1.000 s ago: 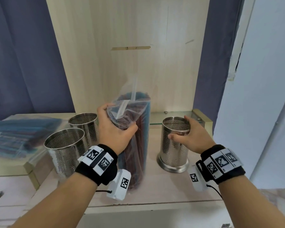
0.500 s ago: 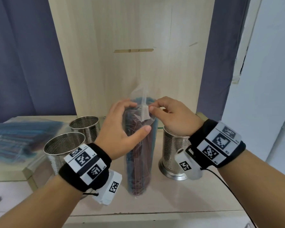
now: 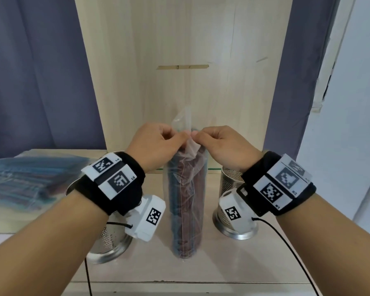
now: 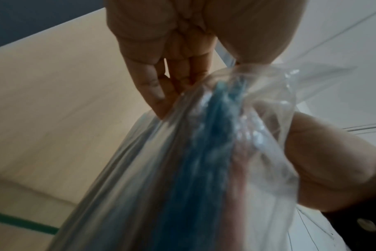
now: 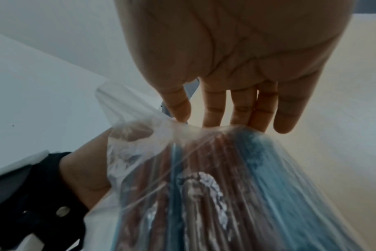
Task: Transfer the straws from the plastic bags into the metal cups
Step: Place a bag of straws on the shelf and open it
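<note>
A clear plastic bag (image 3: 185,201) full of blue and dark red straws stands upright on the wooden shelf (image 3: 158,272). My left hand (image 3: 158,142) and my right hand (image 3: 220,144) both pinch the loose film at its top, fingertips almost touching. The left wrist view shows the bag (image 4: 204,161) under my curled fingers (image 4: 161,88). In the right wrist view the straws (image 5: 215,186) show through the film. One perforated metal cup (image 3: 229,193) stands right of the bag, another metal cup (image 3: 109,242) left, both partly hidden by my wrists.
More bagged straws (image 3: 28,180) lie flat on a raised surface at the left. A wooden back panel (image 3: 184,71) rises behind the shelf, with dark curtains on both sides and a white wall at the right. A cable (image 3: 286,248) trails from my right wrist.
My right hand left the right cup and came to the bag's top. My left hand slid up from the bag's side to the top film. The bag now stands upright.
</note>
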`<move>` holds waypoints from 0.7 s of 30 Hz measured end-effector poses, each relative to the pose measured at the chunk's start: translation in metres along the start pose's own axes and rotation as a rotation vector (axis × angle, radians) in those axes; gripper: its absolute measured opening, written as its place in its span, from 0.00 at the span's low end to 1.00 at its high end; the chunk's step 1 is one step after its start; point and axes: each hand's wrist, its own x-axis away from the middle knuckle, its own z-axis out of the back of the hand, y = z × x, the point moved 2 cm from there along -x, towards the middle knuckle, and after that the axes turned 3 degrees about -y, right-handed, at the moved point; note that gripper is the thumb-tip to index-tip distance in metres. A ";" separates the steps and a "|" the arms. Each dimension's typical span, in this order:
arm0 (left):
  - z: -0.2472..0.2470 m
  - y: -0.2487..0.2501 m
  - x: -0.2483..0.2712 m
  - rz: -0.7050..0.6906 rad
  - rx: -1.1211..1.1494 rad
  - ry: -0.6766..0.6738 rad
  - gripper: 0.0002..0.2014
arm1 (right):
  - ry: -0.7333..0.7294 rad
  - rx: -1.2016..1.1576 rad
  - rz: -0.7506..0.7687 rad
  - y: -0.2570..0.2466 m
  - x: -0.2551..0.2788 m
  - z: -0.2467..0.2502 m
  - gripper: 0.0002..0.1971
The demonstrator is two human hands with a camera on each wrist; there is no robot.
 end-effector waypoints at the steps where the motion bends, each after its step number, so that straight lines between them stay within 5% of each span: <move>1: 0.000 0.002 0.000 0.001 -0.015 0.004 0.20 | -0.010 -0.006 0.000 -0.003 0.002 0.000 0.20; 21: 0.004 0.015 -0.002 0.107 -0.139 -0.056 0.16 | 0.055 -0.165 0.059 0.009 0.005 -0.020 0.12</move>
